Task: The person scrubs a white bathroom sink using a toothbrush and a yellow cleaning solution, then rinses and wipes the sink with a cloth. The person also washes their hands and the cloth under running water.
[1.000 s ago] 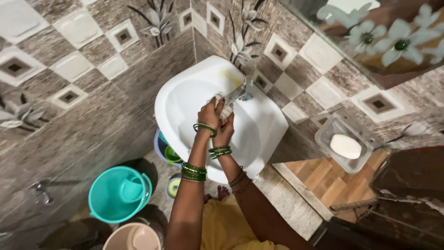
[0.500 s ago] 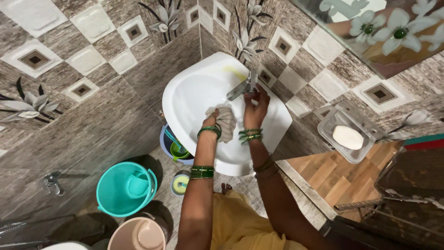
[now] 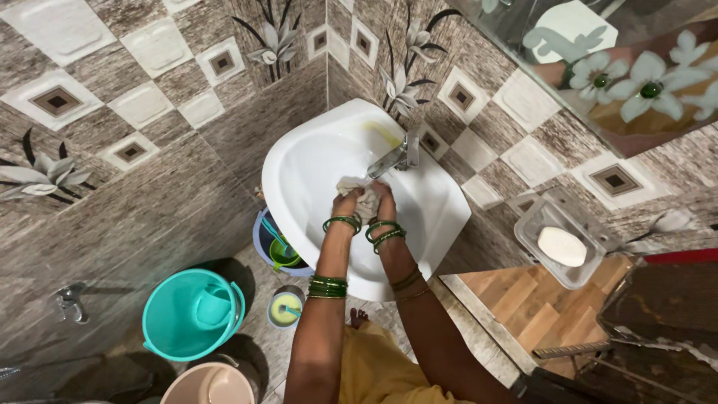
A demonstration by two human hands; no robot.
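Over the white wall-mounted sink (image 3: 307,161), both my hands grip a small pale striped cloth (image 3: 364,198) just under the metal tap (image 3: 394,155). My left hand (image 3: 346,204) holds its left side and my right hand (image 3: 384,198) its right side, the fingers of both closed on it. Green bangles ring both wrists. Most of the cloth is hidden between the hands.
A clear soap dish (image 3: 561,236) with a white soap bar (image 3: 562,246) hangs on the tiled wall to the right. On the floor stand a turquoise bucket (image 3: 191,316) with a mug inside, a beige bucket (image 3: 209,385) and small containers under the sink. A wall tap (image 3: 69,303) is at the left.
My right hand left the tap and came back onto the cloth. Both hands now bunch the cloth together under the spout.
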